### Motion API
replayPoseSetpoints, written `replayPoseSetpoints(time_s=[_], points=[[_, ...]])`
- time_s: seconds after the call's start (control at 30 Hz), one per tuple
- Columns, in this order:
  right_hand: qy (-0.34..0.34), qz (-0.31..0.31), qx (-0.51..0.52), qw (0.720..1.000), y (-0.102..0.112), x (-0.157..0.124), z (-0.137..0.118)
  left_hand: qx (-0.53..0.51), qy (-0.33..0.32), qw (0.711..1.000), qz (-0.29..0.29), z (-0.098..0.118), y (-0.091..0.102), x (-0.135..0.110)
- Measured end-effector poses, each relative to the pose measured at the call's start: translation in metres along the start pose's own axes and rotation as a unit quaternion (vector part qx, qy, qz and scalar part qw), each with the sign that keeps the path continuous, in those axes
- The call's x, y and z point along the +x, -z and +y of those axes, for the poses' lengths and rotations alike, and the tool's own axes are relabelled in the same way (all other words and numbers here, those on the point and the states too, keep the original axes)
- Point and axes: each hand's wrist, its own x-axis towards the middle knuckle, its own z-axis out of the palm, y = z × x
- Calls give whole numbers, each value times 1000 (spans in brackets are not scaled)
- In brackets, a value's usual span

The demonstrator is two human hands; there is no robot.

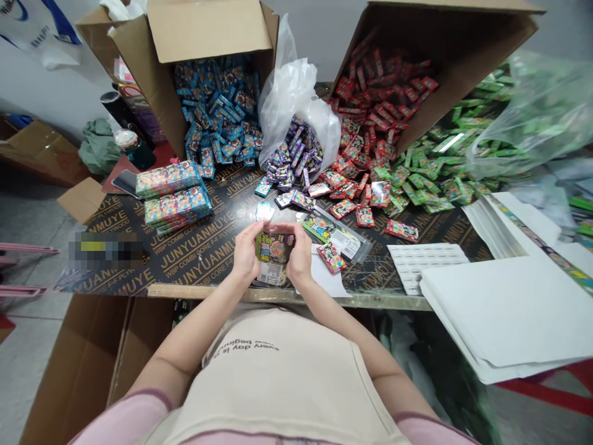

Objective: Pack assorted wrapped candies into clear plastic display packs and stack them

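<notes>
My left hand (pixel 247 252) and my right hand (pixel 301 254) are closed on the two sides of a dark printed plastic packet (pixel 274 254) near the table's front edge. Colourful lettering covers its upper part, and a pale label shows lower down. My fingertips meet at its top, so that edge is partly hidden. Right of my right hand lies a similar flat packet (pixel 340 236) with a green strip and a clear plastic margin. A small red box (pixel 332 257) rests below it, partly on a white sheet (pixel 323 279).
Cartons hold heaps of blue boxes (pixel 222 117) and red boxes (pixel 380 105). Purple boxes (pixel 296 154) spill from a plastic bag (pixel 296 93), with green boxes (pixel 430 167) at right. Wrapped stacks (pixel 173 194) stand left. White cards (pixel 514 303) overhang the front edge at right.
</notes>
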Motion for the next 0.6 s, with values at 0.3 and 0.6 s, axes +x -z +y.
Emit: replayPoseSetpoints(time_s=[0.3,0.6], points=[[22,-85,10,996,43,13,-10,250,-119,949,-152,42,14,-13],[82,-139,-117,980,61,6,-28,346,-139,909,-188,50,14,-9]])
